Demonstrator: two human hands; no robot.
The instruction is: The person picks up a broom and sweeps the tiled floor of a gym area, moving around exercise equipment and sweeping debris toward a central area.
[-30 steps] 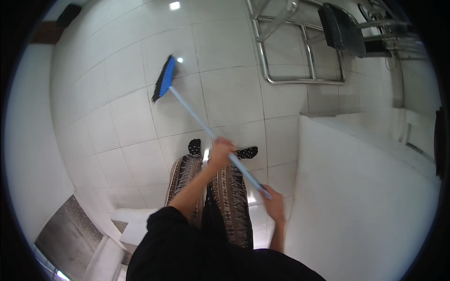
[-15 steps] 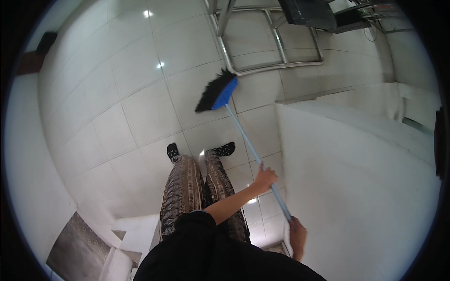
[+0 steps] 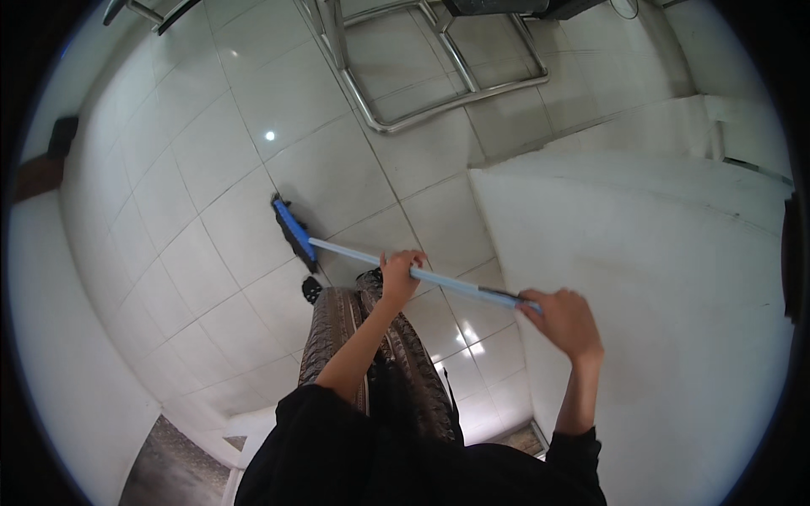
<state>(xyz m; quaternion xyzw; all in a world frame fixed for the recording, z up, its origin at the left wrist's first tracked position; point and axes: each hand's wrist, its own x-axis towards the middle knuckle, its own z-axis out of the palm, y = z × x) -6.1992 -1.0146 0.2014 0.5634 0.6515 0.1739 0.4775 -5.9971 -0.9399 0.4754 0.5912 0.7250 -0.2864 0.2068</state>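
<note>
Head view looks straight down on a broom (image 3: 354,249) held across the person's front. Its head (image 3: 293,232) is a flat blue block with dark bristles, and its handle is a thin, pale blue smooth pole with a dark band near the upper end. The bristles seem to rest on the floor (image 3: 211,160), though the bent picture makes contact hard to judge. The floor is glossy white square tile with thin grey joints, catching bright spots of light.

The left hand (image 3: 400,274) is curled shut round the middle of the pole. The right hand (image 3: 564,320) is closed over the pole's upper end, fingers wrapped.

Below the pole hang patterned dark trousers (image 3: 371,354) and one dark shoe (image 3: 311,288). A bent chrome tube frame (image 3: 439,97) stands toward the floor's far edge, and a matt white wall (image 3: 641,320) rises along its right edge.
</note>
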